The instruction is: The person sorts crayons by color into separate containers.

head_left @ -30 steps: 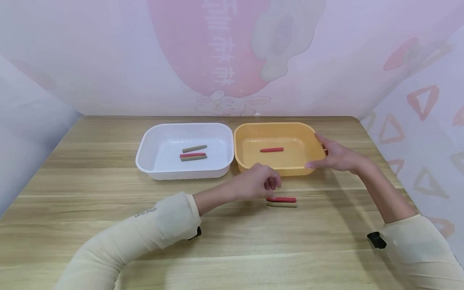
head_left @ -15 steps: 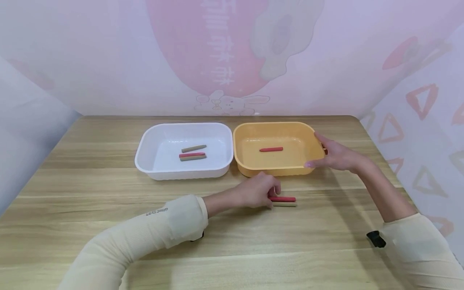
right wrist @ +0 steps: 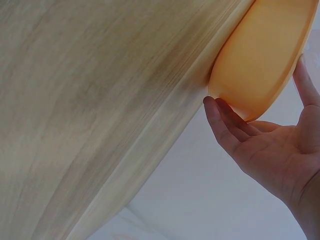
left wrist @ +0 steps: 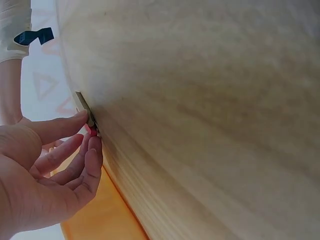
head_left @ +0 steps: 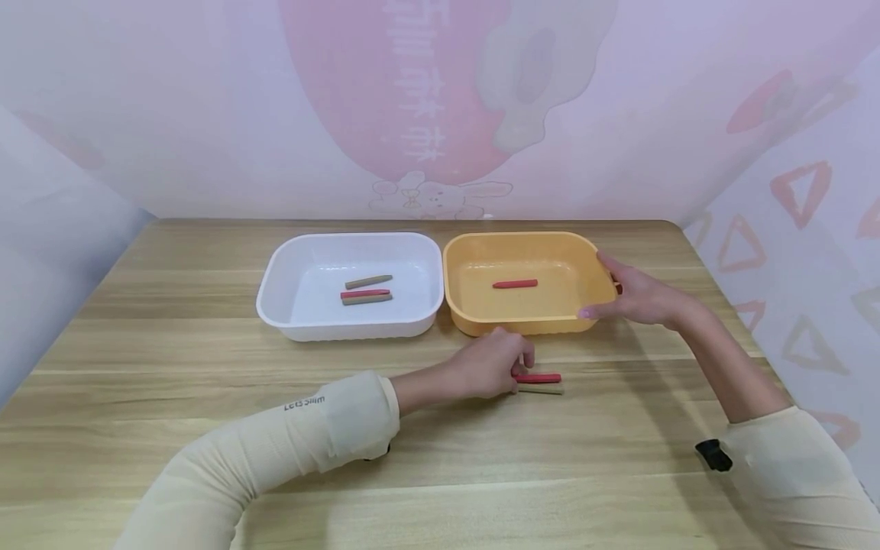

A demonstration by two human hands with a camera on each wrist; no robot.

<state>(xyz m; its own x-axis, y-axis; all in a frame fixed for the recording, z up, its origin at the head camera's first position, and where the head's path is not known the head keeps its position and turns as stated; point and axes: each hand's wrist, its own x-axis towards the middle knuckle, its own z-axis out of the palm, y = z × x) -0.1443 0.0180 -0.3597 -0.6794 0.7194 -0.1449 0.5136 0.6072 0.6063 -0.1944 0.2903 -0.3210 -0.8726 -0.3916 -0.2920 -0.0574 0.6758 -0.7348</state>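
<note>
My left hand (head_left: 491, 365) is at the table in front of the orange tray. Its thumb and fingers pinch the near ends of a red crayon (head_left: 539, 378) and a brown crayon (head_left: 543, 389) lying side by side. In the left wrist view the thumb presses the brown crayon (left wrist: 84, 106), and fingertips meet the red crayon (left wrist: 92, 131). At the right end of the orange tray (head_left: 525, 326), my right hand (head_left: 635, 296) holds the corner, thumb at the front rim. The right wrist view has its fingers against the outer wall of the orange tray (right wrist: 260, 60).
A white tray (head_left: 357, 331) stands left of the orange one, their rims touching. Inside it lie two brown crayons (head_left: 368, 282) and a red crayon (head_left: 364, 293). Another red crayon (head_left: 515, 283) lies in the orange tray. Behind the wooden table (head_left: 440, 466) rises a printed wall.
My left hand has moved slightly right and down onto the crayon pair, and its fingers have closed on their ends. The right hand and both trays stay in place.
</note>
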